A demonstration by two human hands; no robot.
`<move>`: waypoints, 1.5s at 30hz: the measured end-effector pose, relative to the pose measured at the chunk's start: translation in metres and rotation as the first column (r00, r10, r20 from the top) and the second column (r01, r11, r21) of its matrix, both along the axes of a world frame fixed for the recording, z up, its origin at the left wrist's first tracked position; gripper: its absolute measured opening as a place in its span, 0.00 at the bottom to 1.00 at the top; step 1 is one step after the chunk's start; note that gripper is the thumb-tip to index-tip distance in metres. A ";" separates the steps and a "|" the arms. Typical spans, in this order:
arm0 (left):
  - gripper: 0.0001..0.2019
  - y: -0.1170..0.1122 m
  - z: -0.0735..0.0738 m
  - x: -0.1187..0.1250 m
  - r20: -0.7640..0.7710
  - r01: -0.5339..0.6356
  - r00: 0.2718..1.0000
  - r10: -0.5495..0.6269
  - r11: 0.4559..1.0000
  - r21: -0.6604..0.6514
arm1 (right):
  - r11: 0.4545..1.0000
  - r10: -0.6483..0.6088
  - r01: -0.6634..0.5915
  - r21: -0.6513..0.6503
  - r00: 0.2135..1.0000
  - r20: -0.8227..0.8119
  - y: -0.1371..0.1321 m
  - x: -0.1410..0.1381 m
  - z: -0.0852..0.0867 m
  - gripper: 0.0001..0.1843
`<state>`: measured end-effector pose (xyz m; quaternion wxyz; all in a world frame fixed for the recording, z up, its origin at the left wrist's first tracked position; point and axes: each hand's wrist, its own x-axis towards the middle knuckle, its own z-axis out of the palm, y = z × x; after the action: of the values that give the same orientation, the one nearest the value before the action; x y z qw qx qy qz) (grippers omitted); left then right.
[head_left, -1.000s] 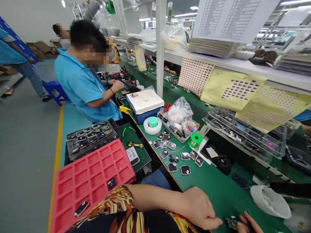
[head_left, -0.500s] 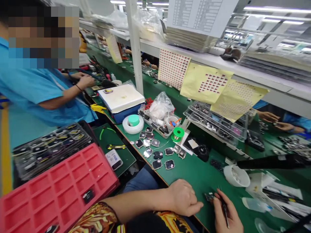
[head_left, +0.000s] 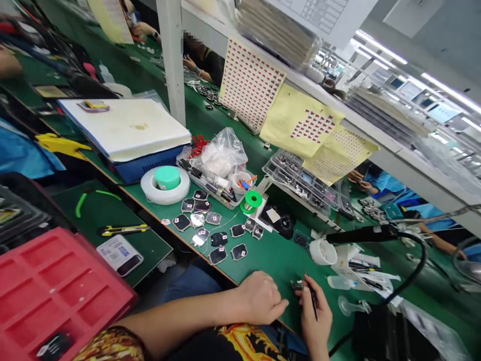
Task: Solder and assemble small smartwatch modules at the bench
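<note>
My left hand [head_left: 261, 297] rests on the green bench [head_left: 278, 258] with its fingers curled, the tips close to a small dark part [head_left: 296, 285]. My right hand [head_left: 314, 313] is closed around thin dark tweezers [head_left: 311, 295], whose tip meets that part. Whether the left fingers grip the part is hidden. Several small square black and silver parts [head_left: 210, 230] lie on the bench just beyond my left hand.
A red compartment tray [head_left: 56, 286] sits at lower left beside a green mat with a yellow knife [head_left: 124, 229]. A white tape roll [head_left: 165, 184], a white-topped blue box [head_left: 130, 131], a green spool [head_left: 252, 200], a white cup [head_left: 323, 250] and a black gooseneck arm [head_left: 366, 234] stand on the bench.
The view has swung right and down, so the co-worker in blue is almost out of frame. My hands stay together over the small part, now nearer the frame's middle.
</note>
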<state>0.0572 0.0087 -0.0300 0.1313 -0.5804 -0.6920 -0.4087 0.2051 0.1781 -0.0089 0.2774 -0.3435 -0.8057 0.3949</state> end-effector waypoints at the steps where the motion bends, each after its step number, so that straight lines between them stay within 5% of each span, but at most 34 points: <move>1: 0.16 0.000 0.000 0.000 -0.001 0.007 1.000 -0.007 1.000 0.005 | 1.000 0.006 -0.006 0.007 1.000 -0.001 -0.001 0.000 0.001 0.33; 15: 0.20 -0.003 0.000 0.001 0.012 0.047 0.999 -0.047 0.999 0.014 | 0.991 0.022 -0.024 0.129 1.000 0.016 -0.003 0.002 0.000 0.30; 45: 0.18 0.000 -0.004 0.003 -0.011 0.029 1.000 -0.029 0.999 0.032 | 0.994 0.007 -0.006 0.109 1.000 -0.012 -0.002 -0.003 -0.001 0.30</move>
<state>0.0602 0.0092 -0.0341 0.1383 -0.5902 -0.6763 -0.4185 0.2020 0.1764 -0.0102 0.2995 -0.3226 -0.8254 0.3536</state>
